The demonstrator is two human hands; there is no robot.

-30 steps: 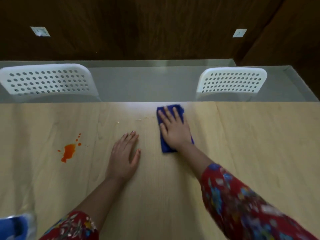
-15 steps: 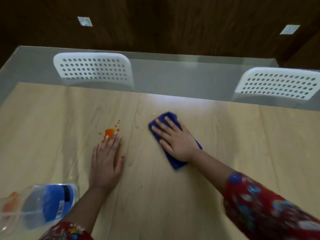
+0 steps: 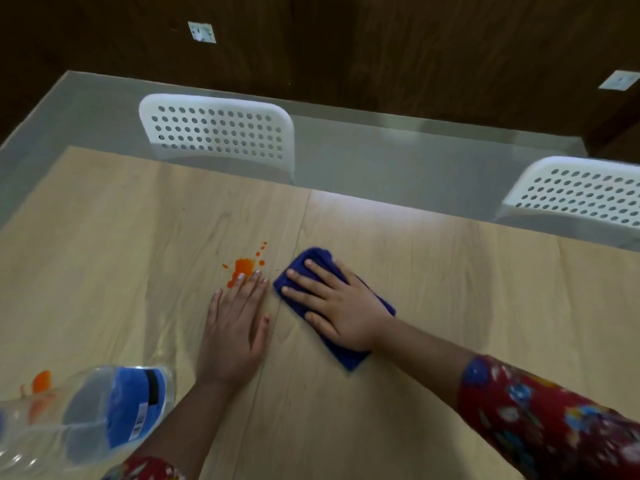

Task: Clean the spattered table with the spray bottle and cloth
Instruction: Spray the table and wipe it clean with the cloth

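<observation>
My right hand (image 3: pixel 337 306) presses flat on a folded blue cloth (image 3: pixel 313 258) on the light wooden table (image 3: pixel 450 306). Just left of the cloth lies an orange spatter (image 3: pixel 244 265); the fingertips of my left hand (image 3: pixel 233 327), flat on the table, touch its near edge. A clear spray bottle with a blue label (image 3: pixel 104 414) stands at the lower left, close to the camera and blurred. A second orange spot (image 3: pixel 41 381) shows beside the bottle.
Two white perforated chairs, one (image 3: pixel 218 129) at the far left and one (image 3: pixel 581 195) at the far right, stand behind the table's far edge. A dark wooden wall rises beyond them.
My right hand has slid the cloth leftward toward the orange spatter. The view has swung left, bringing the bottle into sight. My left hand stays flat, now at the spatter's edge.
</observation>
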